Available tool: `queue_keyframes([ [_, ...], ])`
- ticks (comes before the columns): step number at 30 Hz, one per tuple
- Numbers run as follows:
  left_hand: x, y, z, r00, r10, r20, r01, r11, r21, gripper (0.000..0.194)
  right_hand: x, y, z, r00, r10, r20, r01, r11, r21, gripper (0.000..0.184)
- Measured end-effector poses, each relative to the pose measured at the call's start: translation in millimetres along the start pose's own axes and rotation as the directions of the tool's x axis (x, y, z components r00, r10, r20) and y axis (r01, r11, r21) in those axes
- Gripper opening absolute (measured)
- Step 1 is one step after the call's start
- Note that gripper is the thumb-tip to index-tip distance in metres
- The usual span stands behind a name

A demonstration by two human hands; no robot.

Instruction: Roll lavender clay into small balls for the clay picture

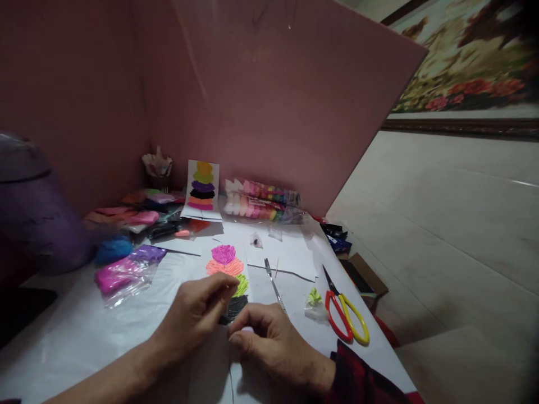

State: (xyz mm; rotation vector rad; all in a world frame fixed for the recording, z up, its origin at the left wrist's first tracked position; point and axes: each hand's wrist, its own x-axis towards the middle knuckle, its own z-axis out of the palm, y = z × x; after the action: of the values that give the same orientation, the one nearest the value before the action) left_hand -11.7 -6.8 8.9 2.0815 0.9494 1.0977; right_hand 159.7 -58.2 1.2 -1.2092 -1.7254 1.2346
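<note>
Both hands are held over a white sheet with a layered clay picture (224, 266) in pink, orange, lime green and black bands. My left hand (196, 308) is closed, thumb and fingertips pinched together just over the green band; whatever is in the pinch is hidden. Below the black band, my right hand (278, 339) curls around a small pale lilac piece of clay (247, 330), only part of which shows between thumb and fingers. Behind the hands lies a silver modelling tool (274, 285). A thin wooden stick (277, 268) rests beside it.
Red-and-yellow scissors (345, 314) and a bag with lime clay (314, 303) lie at right. Bagged clay packs (122, 274) and a purple bottle (37, 213) stand left. At the back are a sample card (193, 211) and packs of colourful tubes (259, 205) by the pink panel.
</note>
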Motion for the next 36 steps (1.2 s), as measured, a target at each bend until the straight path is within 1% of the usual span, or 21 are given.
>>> queue_keyframes([
  [1,-3,1,3.4,0.997,0.043,0.059,-0.043,0.999,0.005,0.015,1,0,0,0.999,-0.013,0.031,0.013,1.000,-0.010,0.012],
  [3,-7,2,7.4,0.984,0.106,0.144,-0.106,0.994,-0.009,0.018,2,3,0,0.998,-0.037,0.051,0.036,0.999,0.008,0.021],
  [4,-9,2,8.3,0.978,0.126,0.168,-0.124,0.992,-0.021,0.019,3,4,1,0.998,-0.029,0.053,0.026,0.999,0.048,0.026],
  [6,-10,1,8.5,0.971,0.147,0.189,-0.144,0.989,-0.032,0.020,5,7,2,0.997,0.027,0.073,-0.038,0.987,0.158,0.038],
  [8,-10,0,8.2,0.973,0.142,0.184,-0.140,0.990,-0.022,0.021,6,9,3,0.992,0.074,0.100,-0.096,0.966,0.239,0.044],
  [10,-9,-2,8.2,0.977,0.125,0.171,-0.126,0.992,-0.003,0.024,8,9,4,0.992,0.088,0.092,-0.111,0.952,0.285,0.044],
  [13,-10,-3,8.8,0.981,0.110,0.162,-0.116,0.993,0.023,0.025,10,10,4,0.996,0.086,0.025,-0.089,0.938,0.334,0.038],
  [17,-10,-2,7.7,0.985,0.119,0.129,-0.124,0.992,0.032,0.022,13,14,4,0.998,0.054,-0.030,-0.042,0.950,0.308,0.027],
  [19,-9,-1,5.6,0.992,0.090,0.088,-0.092,0.996,0.017,0.021,14,15,4,0.999,0.017,-0.042,-0.004,0.955,0.297,0.021],
  [22,-6,-1,1.9,1.000,-0.006,0.026,0.007,1.000,-0.009,0.023,12,14,4,0.996,0.001,-0.089,0.029,0.942,0.335,0.022],
  [23,-5,-1,1.1,0.999,-0.042,0.017,0.043,0.999,-0.020,0.025,10,13,4,0.992,-0.002,-0.129,0.044,0.946,0.322,0.022],
  [24,-4,-1,0.5,0.997,-0.070,0.018,0.071,0.997,-0.034,0.026,9,12,3,0.984,-0.020,-0.179,0.070,0.959,0.275,0.021],
  [25,-2,0,0.4,0.995,-0.090,0.030,0.092,0.994,-0.051,0.027,7,11,2,0.972,-0.062,-0.227,0.107,0.975,0.193,0.017],
  [27,-1,2,1.4,0.990,-0.113,0.085,0.121,0.989,-0.085,0.027,4,9,1,0.939,-0.198,-0.281,0.201,0.979,-0.020,0.013],
  [29,-1,6,4.1,0.974,-0.138,0.182,0.161,0.980,-0.117,0.022,1,8,1,0.909,-0.324,-0.262,0.280,0.941,-0.191,0.010],
  [30,-2,7,6.0,0.957,-0.157,0.244,0.193,0.972,-0.132,0.018,0,9,1,0.898,-0.369,-0.238,0.313,0.918,-0.244,0.009],
  [32,-4,8,9.9,0.914,-0.201,0.353,0.275,0.945,-0.174,0.016,-1,11,2,0.882,-0.433,-0.184,0.365,0.877,-0.313,0.007],
  [33,-5,8,11.4,0.897,-0.220,0.384,0.317,0.925,-0.211,0.017,-2,12,3,0.874,-0.458,-0.163,0.387,0.859,-0.336,0.008],
  [35,-6,6,12.7,0.878,-0.246,0.410,0.390,0.866,-0.314,0.017,-3,13,4,0.855,-0.497,-0.146,0.419,0.830,-0.369,0.021],
  [36,-6,6,12.2,0.877,-0.251,0.410,0.412,0.832,-0.372,0.015,-3,13,4,0.845,-0.511,-0.156,0.424,0.820,-0.385,0.029],
])
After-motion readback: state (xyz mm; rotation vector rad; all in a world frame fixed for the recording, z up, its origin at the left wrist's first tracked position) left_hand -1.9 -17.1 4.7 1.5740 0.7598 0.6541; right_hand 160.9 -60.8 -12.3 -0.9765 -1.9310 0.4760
